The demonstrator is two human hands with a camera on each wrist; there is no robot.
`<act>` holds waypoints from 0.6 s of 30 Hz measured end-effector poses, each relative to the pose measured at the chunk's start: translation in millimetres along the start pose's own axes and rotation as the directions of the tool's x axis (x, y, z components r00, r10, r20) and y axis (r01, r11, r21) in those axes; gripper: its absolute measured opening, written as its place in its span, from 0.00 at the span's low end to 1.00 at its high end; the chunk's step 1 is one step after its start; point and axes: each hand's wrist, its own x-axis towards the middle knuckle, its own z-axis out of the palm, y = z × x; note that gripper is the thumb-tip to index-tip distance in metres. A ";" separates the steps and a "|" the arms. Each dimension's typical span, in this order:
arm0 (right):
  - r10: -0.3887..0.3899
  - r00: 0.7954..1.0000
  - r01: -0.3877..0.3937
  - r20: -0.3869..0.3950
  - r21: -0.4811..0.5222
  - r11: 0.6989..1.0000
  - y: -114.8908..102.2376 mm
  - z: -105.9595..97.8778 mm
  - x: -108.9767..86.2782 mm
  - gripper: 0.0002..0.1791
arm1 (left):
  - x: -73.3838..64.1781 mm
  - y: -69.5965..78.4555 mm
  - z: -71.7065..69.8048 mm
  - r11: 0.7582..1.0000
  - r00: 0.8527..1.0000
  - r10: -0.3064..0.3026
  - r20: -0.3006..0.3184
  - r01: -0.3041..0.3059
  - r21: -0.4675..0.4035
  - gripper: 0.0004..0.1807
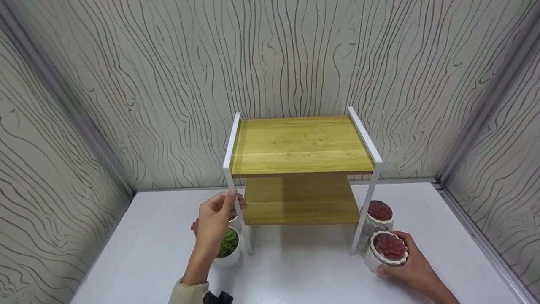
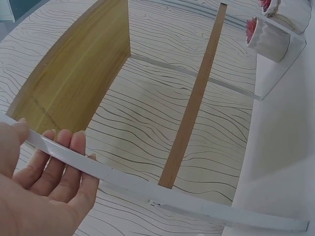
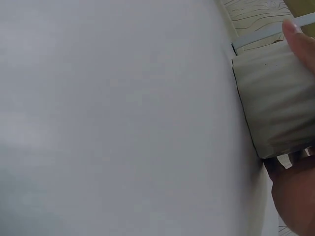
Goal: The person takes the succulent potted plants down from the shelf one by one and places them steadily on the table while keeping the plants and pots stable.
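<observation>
A two-tier shelf (image 1: pixel 301 145) with wooden boards and a white frame stands on the white table. My left hand (image 1: pixel 216 213) holds the shelf's front left leg (image 2: pixel 123 178), thumb on one side and fingers curled behind it. At the shelf's right side, my right hand (image 1: pixel 405 266) grips a white ribbed pot with a red succulent (image 1: pixel 391 246). That pot's base is at the tabletop in the right wrist view, where its wall (image 3: pixel 275 98) fills the right edge. Right behind it stands another potted red succulent (image 1: pixel 379 211).
Left of the shelf, a green succulent (image 1: pixel 228 242) in a white pot stands close by my left forearm. Another pot (image 1: pixel 234 221) and some red leaves (image 1: pixel 194 226) are partly hidden behind my left hand. Patterned walls (image 1: pixel 295 55) enclose the table (image 1: pixel 303 278).
</observation>
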 end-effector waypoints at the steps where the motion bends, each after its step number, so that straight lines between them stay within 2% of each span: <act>1: 0.010 1.000 -0.010 0.003 -0.004 1.000 0.1 -0.2 -0.2 0.59 | -0.1 0.2 -0.1 1.000 1.000 -0.003 -0.001 0.003 0.003 0.24; 6: 0.035 0.999 -0.034 0.022 -0.029 0.999 -1.5 -3.6 -1.6 0.56 | -0.6 1.2 -0.9 1.000 1.000 -0.002 0.002 0.002 0.009 0.23; 10: 0.003 1.000 -0.003 0.002 -0.016 1.000 -7.3 -10.5 -3.1 0.46 | 0.5 1.8 -2.3 1.000 1.000 0.012 0.001 -0.012 0.015 0.22; 14: -0.091 0.992 0.096 -0.091 0.046 0.994 -15.0 -19.2 -3.6 0.35 | 1.5 2.0 -4.9 0.999 0.999 0.025 -0.019 -0.025 0.036 0.19; 18: -0.207 0.958 0.220 -0.196 0.044 0.975 -21.0 -28.7 -2.7 0.30 | -0.1 2.4 -7.8 0.993 0.997 0.047 -0.056 -0.041 0.107 0.17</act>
